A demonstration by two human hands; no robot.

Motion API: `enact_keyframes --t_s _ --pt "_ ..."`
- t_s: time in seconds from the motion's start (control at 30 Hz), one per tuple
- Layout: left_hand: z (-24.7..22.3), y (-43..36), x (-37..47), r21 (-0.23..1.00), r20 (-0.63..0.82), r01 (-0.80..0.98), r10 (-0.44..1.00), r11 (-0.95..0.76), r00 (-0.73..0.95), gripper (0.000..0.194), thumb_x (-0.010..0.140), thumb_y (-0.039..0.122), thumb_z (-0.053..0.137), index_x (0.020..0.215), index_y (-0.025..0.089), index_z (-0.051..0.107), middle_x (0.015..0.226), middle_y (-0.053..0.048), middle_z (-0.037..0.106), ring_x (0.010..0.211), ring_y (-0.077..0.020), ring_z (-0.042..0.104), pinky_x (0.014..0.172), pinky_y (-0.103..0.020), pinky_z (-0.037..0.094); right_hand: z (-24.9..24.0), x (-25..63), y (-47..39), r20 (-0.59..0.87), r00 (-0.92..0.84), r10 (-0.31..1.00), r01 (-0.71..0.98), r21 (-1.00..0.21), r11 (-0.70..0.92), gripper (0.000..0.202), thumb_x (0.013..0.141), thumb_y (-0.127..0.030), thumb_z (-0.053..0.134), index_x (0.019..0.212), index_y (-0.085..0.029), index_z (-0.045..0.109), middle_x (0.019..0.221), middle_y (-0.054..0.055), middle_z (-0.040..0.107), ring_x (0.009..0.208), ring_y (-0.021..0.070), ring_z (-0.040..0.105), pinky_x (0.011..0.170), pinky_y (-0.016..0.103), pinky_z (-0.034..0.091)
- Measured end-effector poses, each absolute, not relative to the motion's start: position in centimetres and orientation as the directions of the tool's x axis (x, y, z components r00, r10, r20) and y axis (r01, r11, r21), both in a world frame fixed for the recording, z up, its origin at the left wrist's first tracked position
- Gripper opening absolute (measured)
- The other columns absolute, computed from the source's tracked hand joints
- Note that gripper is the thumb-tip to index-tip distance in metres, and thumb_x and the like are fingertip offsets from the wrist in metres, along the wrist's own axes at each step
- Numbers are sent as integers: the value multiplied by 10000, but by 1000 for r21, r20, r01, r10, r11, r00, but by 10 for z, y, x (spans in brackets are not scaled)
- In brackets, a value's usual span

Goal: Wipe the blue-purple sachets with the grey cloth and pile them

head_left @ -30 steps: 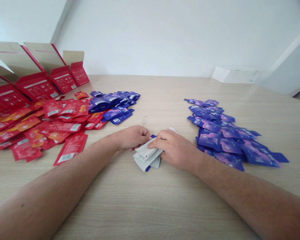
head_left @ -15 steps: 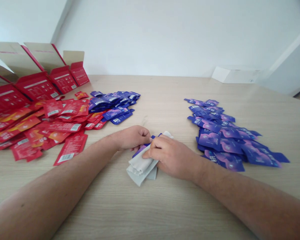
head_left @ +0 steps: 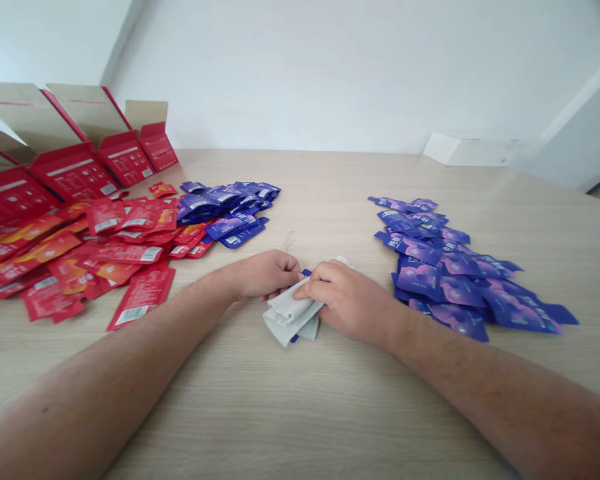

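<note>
Near the middle of the table, my right hand (head_left: 343,293) is closed on a folded whitish cloth (head_left: 291,319), thumb on top. Beneath the cloth lies a blue-purple packet (head_left: 307,273), mostly covered; only bits of blue show at its upper end and lower edge. My left hand (head_left: 273,275) pinches the packet's upper left side, with its fingertips partly hidden. To the right of my right hand spreads a row of overlapping blue-purple packets (head_left: 420,277). Beyond my left forearm sits a second pile of blue packets (head_left: 225,200).
Red and orange packets (head_left: 125,253) lie heaped at the left, some beside my left forearm. Behind them stand several open red cardboard boxes (head_left: 75,170) with raised flaps. A white box (head_left: 473,150) rests at the table's far right edge, against the wall.
My right hand has slid the cloth a little up and to the right, over the packet. Less of the packet's purple face shows. My left hand has barely moved.
</note>
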State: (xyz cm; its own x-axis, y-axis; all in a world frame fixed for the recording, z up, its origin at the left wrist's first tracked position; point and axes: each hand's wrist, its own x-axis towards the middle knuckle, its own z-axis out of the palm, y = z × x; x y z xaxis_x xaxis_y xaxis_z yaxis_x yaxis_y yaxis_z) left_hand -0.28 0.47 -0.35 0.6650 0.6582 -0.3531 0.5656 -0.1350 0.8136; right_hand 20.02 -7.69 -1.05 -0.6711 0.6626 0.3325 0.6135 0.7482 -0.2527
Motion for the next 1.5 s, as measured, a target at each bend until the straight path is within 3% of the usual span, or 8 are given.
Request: enact_keyframes --t_s 0.23,0.43,0.6,0.77,0.93,1.1,1.3,1.5 --pt "-4 6 -3 814 -360 564 644 -136 675 271 853 448 575 778 188 589 531 50 541 403 -81 485 338 -170 345 -10 198 -80 318 -726 610 562 -238 793 371 813 -70 596 1139 -227 676 1020 65 606 984 213 536 882 353 449" --pt "-4 5 -4 818 -348 559 655 -138 671 245 863 409 554 772 186 598 516 57 514 379 -64 426 324 -164 301 -11 200 -76 353 -656 668 608 -277 744 322 837 -77 583 1115 -204 683 1009 73 604 964 200 542 879 351 452" --pt "-4 6 -4 822 -360 555 638 -128 681 272 853 450 575 771 191 585 518 54 529 396 -81 480 339 -173 345 -11 197 -80 318 -729 606 556 -242 795 359 817 -77 608 1137 -224 676 1014 61 605 983 208 535 883 352 451" --pt "-5 6 -4 816 -357 562 650 -133 671 242 859 413 560 778 188 601 506 61 511 376 -69 432 323 -168 306 -11 200 -77 354 -647 675 616 -279 736 332 834 -62 579 1115 -206 682 1006 71 606 971 200 542 884 352 453" --pt "-4 7 -5 817 -367 562 633 -132 682 268 858 443 569 780 188 584 527 53 535 400 -79 486 338 -169 347 -10 198 -80 325 -731 600 550 -241 800 342 835 -79 590 1134 -219 676 1019 67 606 984 205 536 884 351 452" --pt "-3 5 -4 821 -356 559 659 -118 662 241 859 414 564 788 188 601 516 62 504 374 -62 424 321 -160 301 -11 202 -75 343 -639 688 634 -271 724 319 841 -70 572 1107 -209 682 1003 69 601 964 201 541 886 354 448" --pt "-4 6 -4 823 -366 555 636 -120 680 271 853 448 574 774 189 589 523 52 528 393 -78 472 331 -170 333 -10 198 -78 311 -725 614 568 -235 789 333 836 -88 593 1128 -224 677 1019 67 603 984 211 532 881 352 447" --pt "-4 5 -4 828 -360 550 646 -113 674 245 860 417 564 786 186 596 512 62 505 374 -65 425 321 -164 299 -11 201 -76 341 -650 679 620 -278 734 322 845 -76 570 1121 -201 678 1009 72 600 962 200 539 884 350 448"
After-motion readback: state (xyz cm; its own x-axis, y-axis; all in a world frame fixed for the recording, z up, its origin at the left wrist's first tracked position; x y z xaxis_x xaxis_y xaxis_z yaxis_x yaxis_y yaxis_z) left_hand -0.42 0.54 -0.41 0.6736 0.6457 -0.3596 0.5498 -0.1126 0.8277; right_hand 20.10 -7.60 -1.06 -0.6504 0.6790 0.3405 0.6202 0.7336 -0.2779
